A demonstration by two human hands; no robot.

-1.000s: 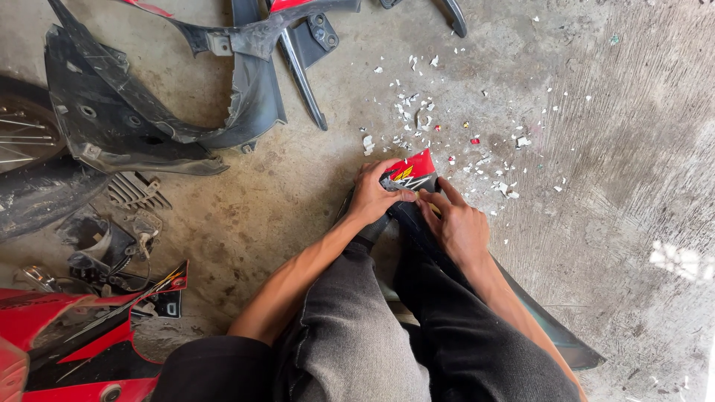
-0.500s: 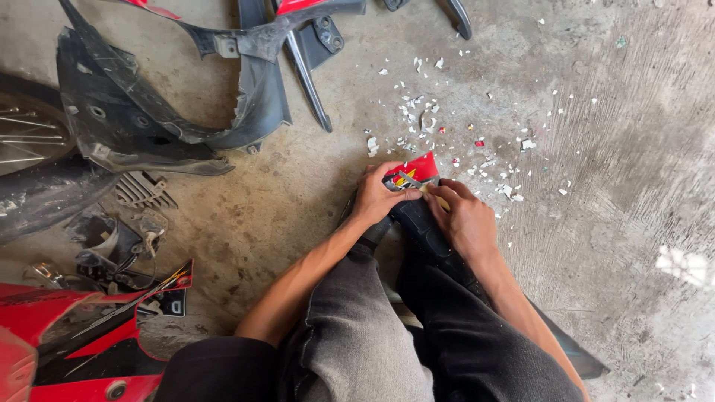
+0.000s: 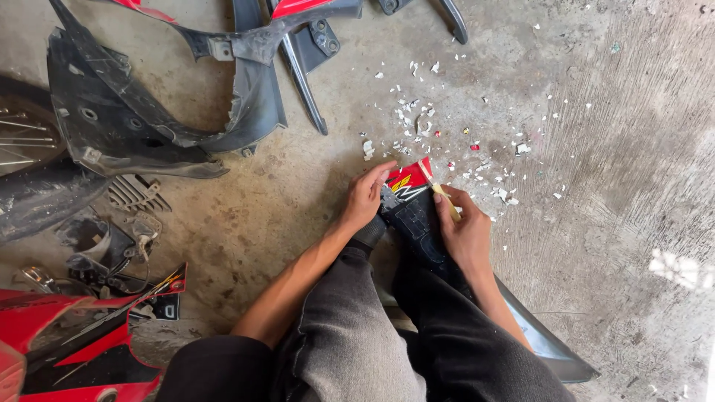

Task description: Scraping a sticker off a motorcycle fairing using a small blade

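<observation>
far left of the grip lie red panels (image 3: 52, 335) and a black fender (image 3: 126, 134) on the concrete floor (image 3: 633, 149). the left hand (image 3: 366, 197) presses its fingers closed on the edge of the black panel (image 3: 417, 223) between the knees. the right hand (image 3: 465, 231), just beside it, pinches a small scraper (image 3: 441, 190) against the red sticker (image 3: 408, 177). white flakes (image 3: 417, 123) lie beyond, so much looks scraped off; the red patch remains.
</observation>
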